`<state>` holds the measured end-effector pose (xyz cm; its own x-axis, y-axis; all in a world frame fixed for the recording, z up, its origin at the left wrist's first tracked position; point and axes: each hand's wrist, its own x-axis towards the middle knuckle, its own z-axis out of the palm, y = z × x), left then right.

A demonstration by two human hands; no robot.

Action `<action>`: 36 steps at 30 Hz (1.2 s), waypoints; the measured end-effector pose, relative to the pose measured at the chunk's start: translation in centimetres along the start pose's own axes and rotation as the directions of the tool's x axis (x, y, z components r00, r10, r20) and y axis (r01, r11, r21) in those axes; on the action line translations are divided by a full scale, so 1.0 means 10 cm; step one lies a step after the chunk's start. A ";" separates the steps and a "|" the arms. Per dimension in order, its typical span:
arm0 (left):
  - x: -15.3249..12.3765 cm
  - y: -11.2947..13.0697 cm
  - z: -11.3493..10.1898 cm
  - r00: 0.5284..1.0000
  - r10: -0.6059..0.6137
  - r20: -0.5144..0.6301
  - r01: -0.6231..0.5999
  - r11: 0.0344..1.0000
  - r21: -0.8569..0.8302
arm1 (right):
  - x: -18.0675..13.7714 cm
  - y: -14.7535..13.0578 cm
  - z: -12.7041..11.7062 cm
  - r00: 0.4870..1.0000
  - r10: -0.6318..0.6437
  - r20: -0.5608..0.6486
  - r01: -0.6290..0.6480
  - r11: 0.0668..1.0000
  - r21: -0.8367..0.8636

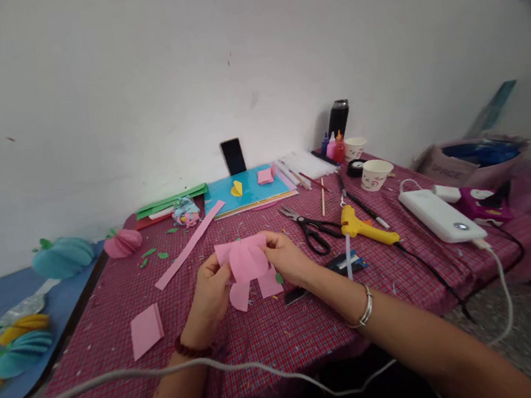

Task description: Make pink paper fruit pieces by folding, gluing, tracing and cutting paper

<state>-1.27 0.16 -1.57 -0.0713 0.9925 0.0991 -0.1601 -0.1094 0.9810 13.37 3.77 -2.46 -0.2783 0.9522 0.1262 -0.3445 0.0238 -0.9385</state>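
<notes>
Partly, your left hand [213, 290] and right hand [284, 256] cover the folded pink paper [246, 262] they pinch by its sides above the checked tablecloth [262, 346]. Your right forearm [337, 295] hides the middle of a dark stapler-like tool [358, 263]; beyond, you cannot tell what the nearer paper cup [376, 176] contains, while a blurred box [440, 167] holds something blue [481, 152].
</notes>
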 end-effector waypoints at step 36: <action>0.08 -0.14 -0.12 0.984 0.108 -0.141 -0.065 0.958 0.281 | 0.01 0.13 -0.02 0.995 0.065 0.082 -0.057 0.993 -0.099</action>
<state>-2.32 0.99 -3.08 -0.2263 0.9572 0.1802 0.1275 -0.1542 0.9798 13.03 3.93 -3.76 -0.3726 0.9236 0.0906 -0.2374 -0.0004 -0.9714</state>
